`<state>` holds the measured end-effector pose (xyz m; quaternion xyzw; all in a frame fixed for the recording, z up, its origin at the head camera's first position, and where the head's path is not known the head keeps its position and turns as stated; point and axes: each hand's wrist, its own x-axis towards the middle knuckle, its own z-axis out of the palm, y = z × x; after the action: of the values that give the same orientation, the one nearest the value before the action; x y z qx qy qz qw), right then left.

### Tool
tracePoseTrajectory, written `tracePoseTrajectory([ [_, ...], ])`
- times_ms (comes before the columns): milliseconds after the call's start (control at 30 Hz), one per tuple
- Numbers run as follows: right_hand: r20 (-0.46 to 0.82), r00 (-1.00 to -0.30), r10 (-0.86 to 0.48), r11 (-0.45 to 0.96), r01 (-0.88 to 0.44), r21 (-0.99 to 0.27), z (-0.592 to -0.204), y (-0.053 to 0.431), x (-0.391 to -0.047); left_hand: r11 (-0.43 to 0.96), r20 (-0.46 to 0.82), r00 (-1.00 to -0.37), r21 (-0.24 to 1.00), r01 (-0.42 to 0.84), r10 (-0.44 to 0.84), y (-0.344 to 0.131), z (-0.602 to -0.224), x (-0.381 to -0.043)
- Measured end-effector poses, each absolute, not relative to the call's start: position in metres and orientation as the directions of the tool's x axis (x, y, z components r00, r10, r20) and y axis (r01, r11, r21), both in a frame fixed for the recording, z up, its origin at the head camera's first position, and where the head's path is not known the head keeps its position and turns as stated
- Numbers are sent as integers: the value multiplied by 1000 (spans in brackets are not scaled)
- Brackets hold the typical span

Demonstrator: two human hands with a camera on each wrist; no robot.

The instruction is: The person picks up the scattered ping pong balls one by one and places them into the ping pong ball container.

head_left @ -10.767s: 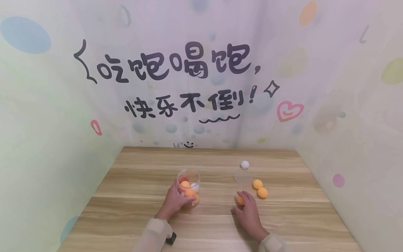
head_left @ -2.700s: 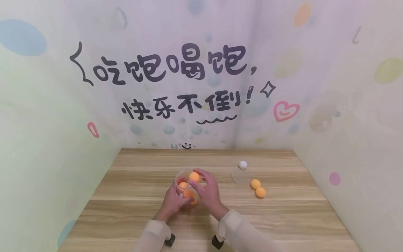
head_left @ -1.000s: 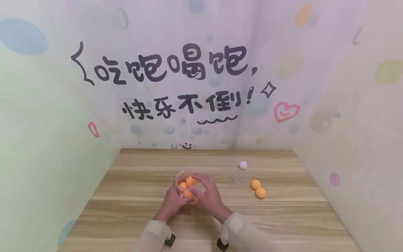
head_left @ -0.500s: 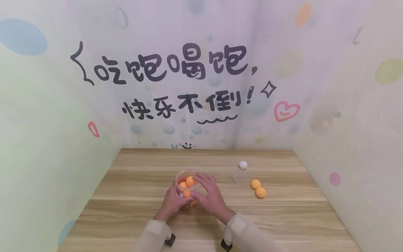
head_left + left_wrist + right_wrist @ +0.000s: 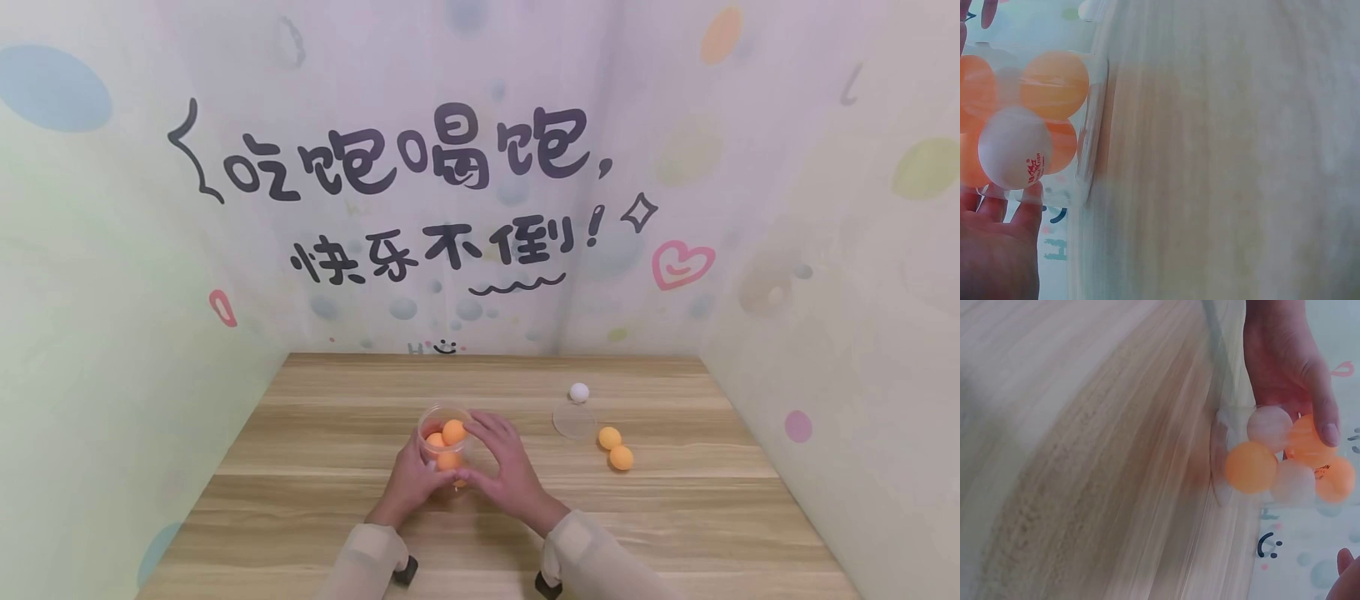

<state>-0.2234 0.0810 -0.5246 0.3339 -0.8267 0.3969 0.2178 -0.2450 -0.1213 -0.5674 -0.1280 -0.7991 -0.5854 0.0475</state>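
Observation:
My left hand [image 5: 411,481] grips a clear plastic jar [image 5: 445,407] standing on the table, its mouth uncovered. Orange and white ping-pong balls fill much of it; an orange ball [image 5: 453,432] sits on top. Through the jar's wall the left wrist view shows a white ball [image 5: 1015,148] with red print. In the right wrist view, the left thumb [image 5: 1329,428] lies along the jar's side. My right hand [image 5: 512,469] is right beside the jar, fingers spread around its right side and nothing held. Its fingertips [image 5: 1345,559] show apart from the jar in that view.
To the right lie a clear round lid [image 5: 575,422], a white ball [image 5: 579,392] behind it and two orange balls [image 5: 616,448] touching each other. The wooden table [image 5: 360,379] meets printed walls at the back and both sides.
The right hand took an orange ball from the table, brought it to the jar and let it go inside. It has since drawn slightly right. The left hand has kept its grip.

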Motion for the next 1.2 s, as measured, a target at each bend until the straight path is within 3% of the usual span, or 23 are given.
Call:
tracePoseTrajectory([
  [633, 646, -643, -412, 481, -755, -445, -531, 89, -222, 252, 230, -962, 932, 262, 150, -121, -570, -247],
  [1200, 611, -671, -420, 513, -731, -450, -540, 97, -221, 268, 206, -967, 933, 241, 152, -122, -568, -246],
])
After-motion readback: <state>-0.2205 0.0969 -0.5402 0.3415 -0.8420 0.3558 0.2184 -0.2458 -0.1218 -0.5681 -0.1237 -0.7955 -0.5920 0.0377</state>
